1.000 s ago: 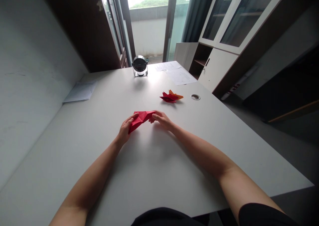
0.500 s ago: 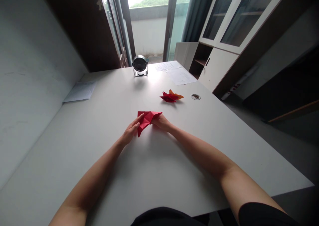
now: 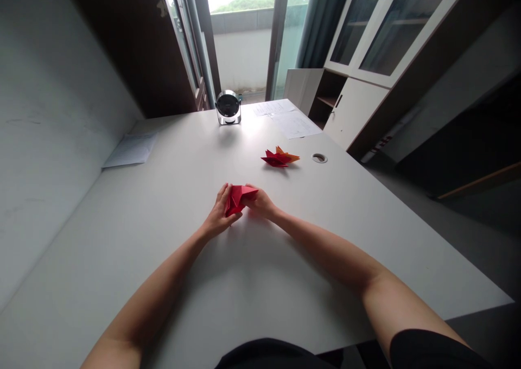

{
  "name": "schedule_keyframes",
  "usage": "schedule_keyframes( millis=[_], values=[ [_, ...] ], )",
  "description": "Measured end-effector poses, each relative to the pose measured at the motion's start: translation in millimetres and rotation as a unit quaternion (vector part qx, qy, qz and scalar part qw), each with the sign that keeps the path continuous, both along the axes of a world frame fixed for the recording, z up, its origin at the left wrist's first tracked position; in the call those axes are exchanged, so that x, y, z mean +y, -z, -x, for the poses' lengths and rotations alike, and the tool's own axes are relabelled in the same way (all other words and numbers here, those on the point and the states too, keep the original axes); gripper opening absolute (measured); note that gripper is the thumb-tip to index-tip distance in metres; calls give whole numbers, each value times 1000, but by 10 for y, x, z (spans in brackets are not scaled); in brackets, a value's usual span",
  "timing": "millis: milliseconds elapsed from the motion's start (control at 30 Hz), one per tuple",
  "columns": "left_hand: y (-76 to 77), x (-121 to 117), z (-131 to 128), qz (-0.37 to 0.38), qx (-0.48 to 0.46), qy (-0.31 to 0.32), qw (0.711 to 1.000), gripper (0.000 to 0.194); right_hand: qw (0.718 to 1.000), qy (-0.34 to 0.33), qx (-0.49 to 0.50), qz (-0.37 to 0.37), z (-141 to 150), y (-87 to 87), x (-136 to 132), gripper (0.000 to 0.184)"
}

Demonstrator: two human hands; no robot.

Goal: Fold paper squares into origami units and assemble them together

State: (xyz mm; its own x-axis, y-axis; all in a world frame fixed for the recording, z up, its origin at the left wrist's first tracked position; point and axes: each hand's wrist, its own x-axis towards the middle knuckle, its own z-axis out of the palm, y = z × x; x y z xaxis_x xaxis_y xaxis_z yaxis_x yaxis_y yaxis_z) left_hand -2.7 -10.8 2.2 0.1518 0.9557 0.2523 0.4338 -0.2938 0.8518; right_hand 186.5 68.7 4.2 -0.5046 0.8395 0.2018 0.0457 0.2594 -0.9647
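Observation:
A red sheet of origami paper (image 3: 237,196), partly folded with raised creases and points, is held between both hands above the white table. My left hand (image 3: 220,212) grips its left side, fingers along the far edge and thumb under the near corner. On the right side, my right hand (image 3: 260,203) pinches the paper, with some of its fingers hidden behind or under it. Beyond the hands lie folded paper pieces (image 3: 277,158), red and orange, resting together on the table.
The white table (image 3: 195,304) has a round cable hole (image 3: 319,158) near its right edge. A round metal-framed device (image 3: 228,107) stands at the far edge. Printed papers (image 3: 295,125) lie at the far right, and a stack of paper (image 3: 131,150) sits by the left wall.
My left hand has closed around the red paper's left side, bringing its left corners inward. The paper now looks more compact. The folded pieces beyond have stayed put.

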Motion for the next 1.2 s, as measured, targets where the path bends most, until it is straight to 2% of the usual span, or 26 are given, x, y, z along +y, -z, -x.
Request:
schedule_keyframes(
  millis=[100,200,333,467,600,733,833,1000,1067,1200],
  values=[
    [44,27,2,-13,21,-18,1000,86,998,23,-36,-38,15,-31,-60,15],
    [61,41,8,-10,-18,-57,998,75,993,47,-80,-71,28,-47,-91,11],
    [33,13,39,27,-56,-104,993,67,985,51,-116,-114,31,-43,-93,17],
    [22,-6,56,57,-58,-124,989,62,980,45,-124,-147,22,-27,-86,24],
    [10,17,27,46,-126,-125,983,60,979,45,-117,-160,11,-23,-76,30],
    [-29,38,-5,59,-238,-91,965,62,980,52,-104,-164,3,-37,-65,34],
    [-5,55,1,70,-301,-78,948,51,978,48,-74,-187,-10,-53,-61,33],
    [91,101,57,129,-367,-69,919,35,974,32,-41,-221,-42,-62,-59,38],
    [86,112,70,136,-385,-71,910,38,973,39,-25,-225,-48,-58,-49,40],
    [25,112,71,126,-397,-83,905,73,973,65,7,-223,-51,-21,10,41]
  ],
)
